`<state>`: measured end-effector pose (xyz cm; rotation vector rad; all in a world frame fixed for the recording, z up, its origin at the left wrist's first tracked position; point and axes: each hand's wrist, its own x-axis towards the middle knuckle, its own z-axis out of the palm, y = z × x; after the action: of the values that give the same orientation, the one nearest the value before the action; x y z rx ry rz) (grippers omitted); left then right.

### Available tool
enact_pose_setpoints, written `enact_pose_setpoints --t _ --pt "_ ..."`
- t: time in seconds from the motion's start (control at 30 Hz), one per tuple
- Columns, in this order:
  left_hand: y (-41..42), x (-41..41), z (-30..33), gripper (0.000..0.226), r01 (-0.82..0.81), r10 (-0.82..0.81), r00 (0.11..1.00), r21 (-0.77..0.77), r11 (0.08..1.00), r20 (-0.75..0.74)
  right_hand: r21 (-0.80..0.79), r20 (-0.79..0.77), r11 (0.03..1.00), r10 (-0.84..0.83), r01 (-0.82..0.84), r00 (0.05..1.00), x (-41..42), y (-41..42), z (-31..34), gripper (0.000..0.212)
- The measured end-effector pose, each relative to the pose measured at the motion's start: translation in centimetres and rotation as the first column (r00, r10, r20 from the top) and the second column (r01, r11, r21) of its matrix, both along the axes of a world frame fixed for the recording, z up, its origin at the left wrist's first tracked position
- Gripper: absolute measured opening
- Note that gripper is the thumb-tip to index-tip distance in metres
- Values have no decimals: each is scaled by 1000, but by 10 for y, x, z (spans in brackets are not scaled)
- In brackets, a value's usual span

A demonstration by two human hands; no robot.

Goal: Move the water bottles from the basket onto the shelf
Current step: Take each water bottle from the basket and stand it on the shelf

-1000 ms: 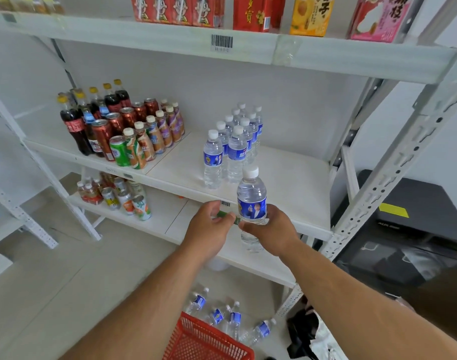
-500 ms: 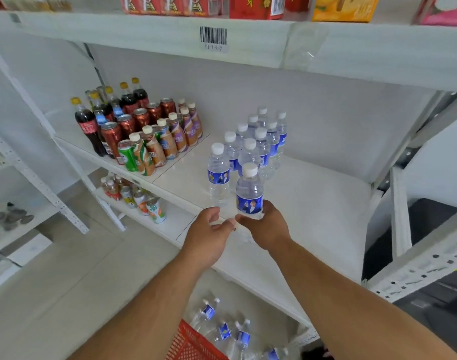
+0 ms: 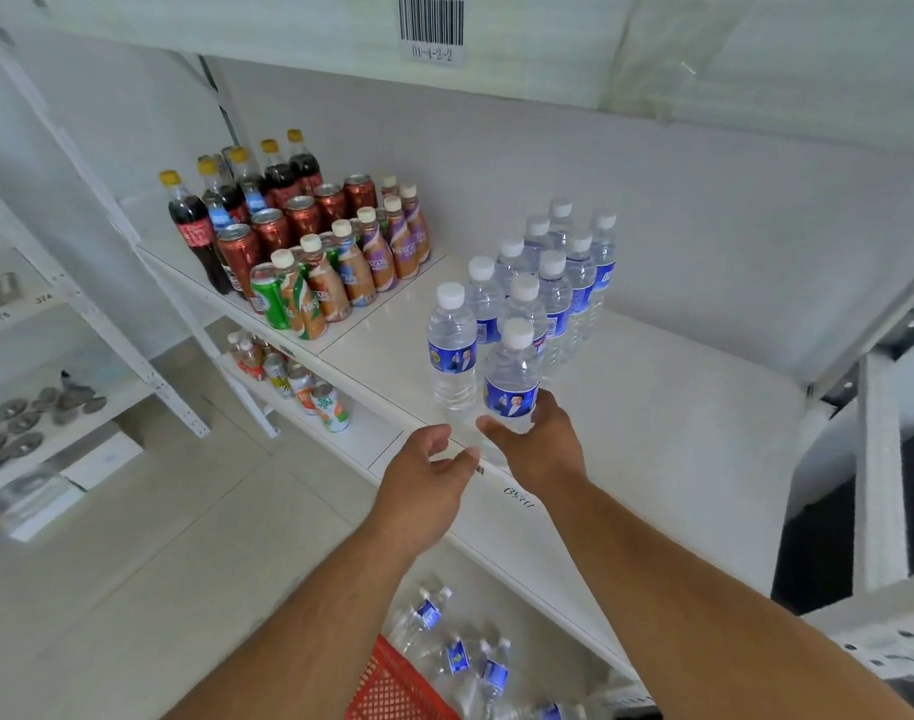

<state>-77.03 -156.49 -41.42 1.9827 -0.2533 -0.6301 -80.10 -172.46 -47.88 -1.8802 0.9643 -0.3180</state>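
At mid-frame the right hand [image 3: 540, 449] has its fingers curled round a clear plastic water bottle with a blue label [image 3: 511, 379], upright over the white shelf's [image 3: 668, 407] front edge. The left hand [image 3: 426, 475] hangs beside it, fingers loosely curled, holding nothing. More bottles lie in the red mesh basket [image 3: 392, 685] at the bottom.

Carrier: white flat metal shelf [image 3: 678, 407] | beyond and just left of the right hand's [image 3: 540, 449] grip: clear plastic water bottles with white caps and blue labels [image 3: 553, 298] stood upright in two rows | far left of grip: dark cola bottles with yellow caps [image 3: 192, 231], copper-brown cans [image 3: 270, 231], one green can [image 3: 269, 302], tan coffee bottles with cream caps [image 3: 359, 267].
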Motion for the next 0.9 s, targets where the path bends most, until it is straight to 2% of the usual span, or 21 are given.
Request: enact_pose_setpoints --t 0.23,0.57,0.9 --pt "-1 2 -9 53 13 -12 1000 13 1000 -22 44 -163 997 65 -59 985 0 -3 -1 80" --pt "-2 8 -15 52 -4 4 1000 19 1000 -27 105 -105 993 67 -56 992 25 -5 4 69" --pt "3 6 -16 48 4 -3 999 15 1000 -53 247 -99 969 49 -23 994 25 -1 -3 58"
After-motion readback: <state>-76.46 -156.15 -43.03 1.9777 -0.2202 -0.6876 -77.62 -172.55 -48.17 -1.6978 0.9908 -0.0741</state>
